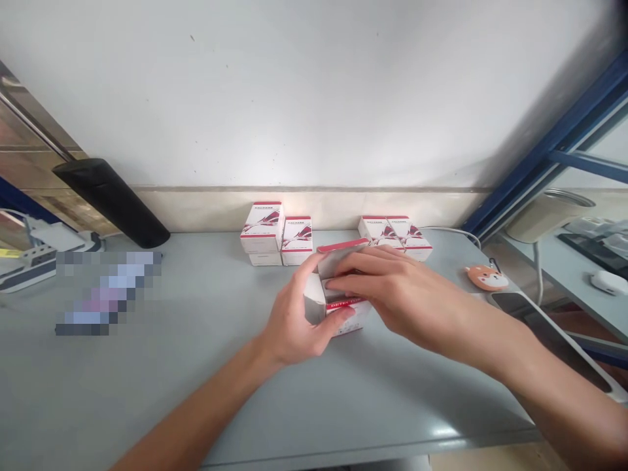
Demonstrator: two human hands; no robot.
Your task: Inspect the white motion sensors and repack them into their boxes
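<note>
A small white and red carton (338,307) stands in the middle of the grey table (196,366) with its top flaps up. My left hand (294,320) grips the carton's left and front side, thumb along the front. Over the open top lies my right hand (392,288), its fingers pressed together on the flaps or inside the opening. What is inside the carton is hidden. Behind it, against the wall, a stack of like white and red boxes (275,235) stands at the left and a pair of boxes (395,237) at the right.
A black cylinder (112,199) leans at the back left, near a white and blue device (34,252). A blurred patch (105,291) lies left of centre. At the right are an orange animal-shaped trinket (487,277), a dark phone (549,330), a white cable and a blue frame (549,150).
</note>
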